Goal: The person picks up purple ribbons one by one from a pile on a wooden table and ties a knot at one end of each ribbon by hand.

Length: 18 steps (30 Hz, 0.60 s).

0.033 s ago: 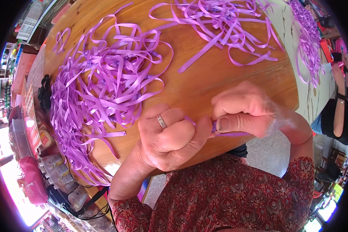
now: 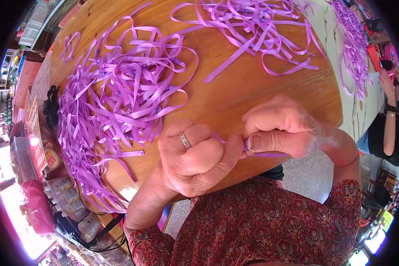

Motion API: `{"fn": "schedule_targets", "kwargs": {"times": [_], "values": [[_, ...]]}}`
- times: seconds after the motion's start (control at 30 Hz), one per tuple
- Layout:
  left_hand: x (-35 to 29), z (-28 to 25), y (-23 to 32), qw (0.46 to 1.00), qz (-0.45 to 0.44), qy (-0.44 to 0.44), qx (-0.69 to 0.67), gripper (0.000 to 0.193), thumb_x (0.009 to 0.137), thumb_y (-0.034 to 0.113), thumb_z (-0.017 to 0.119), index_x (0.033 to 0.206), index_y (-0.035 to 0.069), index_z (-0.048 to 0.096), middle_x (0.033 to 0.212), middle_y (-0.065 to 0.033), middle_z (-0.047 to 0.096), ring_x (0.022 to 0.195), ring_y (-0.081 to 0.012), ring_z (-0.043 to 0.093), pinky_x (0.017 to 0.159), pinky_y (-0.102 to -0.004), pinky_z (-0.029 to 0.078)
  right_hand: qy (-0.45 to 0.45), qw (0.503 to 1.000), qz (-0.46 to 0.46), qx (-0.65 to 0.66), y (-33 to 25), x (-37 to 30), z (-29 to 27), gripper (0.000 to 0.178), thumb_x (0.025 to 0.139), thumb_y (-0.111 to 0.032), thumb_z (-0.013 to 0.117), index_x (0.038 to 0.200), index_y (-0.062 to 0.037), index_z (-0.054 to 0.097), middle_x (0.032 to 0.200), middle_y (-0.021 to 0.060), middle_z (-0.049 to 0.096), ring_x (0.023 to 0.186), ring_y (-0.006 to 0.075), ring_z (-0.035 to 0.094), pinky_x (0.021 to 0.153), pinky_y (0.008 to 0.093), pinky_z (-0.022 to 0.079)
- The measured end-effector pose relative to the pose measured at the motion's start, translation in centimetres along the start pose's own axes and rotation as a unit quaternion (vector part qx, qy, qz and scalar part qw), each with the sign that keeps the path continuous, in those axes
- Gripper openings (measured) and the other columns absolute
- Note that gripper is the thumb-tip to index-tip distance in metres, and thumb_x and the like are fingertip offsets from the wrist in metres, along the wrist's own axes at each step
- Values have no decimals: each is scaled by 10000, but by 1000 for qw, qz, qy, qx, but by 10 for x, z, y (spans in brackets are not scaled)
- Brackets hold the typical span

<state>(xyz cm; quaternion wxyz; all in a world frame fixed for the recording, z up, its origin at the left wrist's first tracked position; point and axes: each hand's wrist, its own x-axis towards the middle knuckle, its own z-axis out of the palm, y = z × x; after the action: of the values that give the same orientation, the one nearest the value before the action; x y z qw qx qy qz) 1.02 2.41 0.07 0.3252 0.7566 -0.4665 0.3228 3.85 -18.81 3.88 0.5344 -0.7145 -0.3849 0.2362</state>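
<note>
Above the near edge of the table, my left hand [image 2: 195, 157] and my right hand [image 2: 279, 126] are held close together, nearly touching. Both are closed, pinching a purple ribbon [image 2: 270, 154] between thumbs and fingers. A short piece of it shows past the right thumb, and another bit appears behind the left fingers. Most of the ribbon is hidden by the hands, so its exact shape between them cannot be made out. To the left of my left hand lies a large tangled pile of purple ribbons [image 2: 133, 84], which spills over the table's left side.
Farther off, a second heap of purple ribbons [image 2: 257, 26] rests on the wooden table [image 2: 217, 104]. More ribbons [image 2: 352, 48] lie on a whitish surface at the right, near another person's arm [image 2: 389, 128]. Clear plastic boxes [image 2: 64, 195] and a pink bag [image 2: 36, 206] stand at the left.
</note>
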Motion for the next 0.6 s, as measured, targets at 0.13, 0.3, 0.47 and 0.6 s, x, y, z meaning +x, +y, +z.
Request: {"fn": "schedule_targets", "kwargs": {"times": [0.13, 0.3, 0.47, 0.6], "values": [[3, -2, 1, 1000, -16, -20, 16, 493, 377, 164, 615, 838, 8, 693, 722, 8, 358, 501, -105, 429, 415, -263, 252, -10, 990, 81, 116, -3, -6, 3, 242, 906, -198, 581, 777, 7, 583, 731, 95, 629, 633, 217, 590, 561, 312, 431], [4, -3, 6, 995, -96, 4, -16, 433, 474, 146, 720, 888, 23, 695, 667, 14, 378, 479, -113, 415, 415, -272, 273, -5, 990, 104, 96, -7, -5, 5, 284, 938, -252, 540, 809, -7, 603, 773, 86, 658, 668, 181, 606, 598, 299, 441], [5, 0, 0, 986, -157, 45, -41, 375, 635, 144, 790, 983, 49, 687, 613, 9, 409, 472, -124, 399, 420, -281, 296, 25, 968, 152, 197, -3, 4, -2, 300, 955, -290, 519, 863, -16, 601, 682, 15, 569, 609, 85, 488, 560, 251, 382], [6, -4, 1, 977, -206, 29, -51, 362, 667, 117, 780, 1008, 46, 678, 615, -2, 454, 495, -129, 404, 438, -278, 316, 36, 968, 159, 193, -4, 5, -1, 326, 947, -318, 532, 917, -2, 608, 662, -2, 538, 603, 60, 448, 546, 226, 360]]}}
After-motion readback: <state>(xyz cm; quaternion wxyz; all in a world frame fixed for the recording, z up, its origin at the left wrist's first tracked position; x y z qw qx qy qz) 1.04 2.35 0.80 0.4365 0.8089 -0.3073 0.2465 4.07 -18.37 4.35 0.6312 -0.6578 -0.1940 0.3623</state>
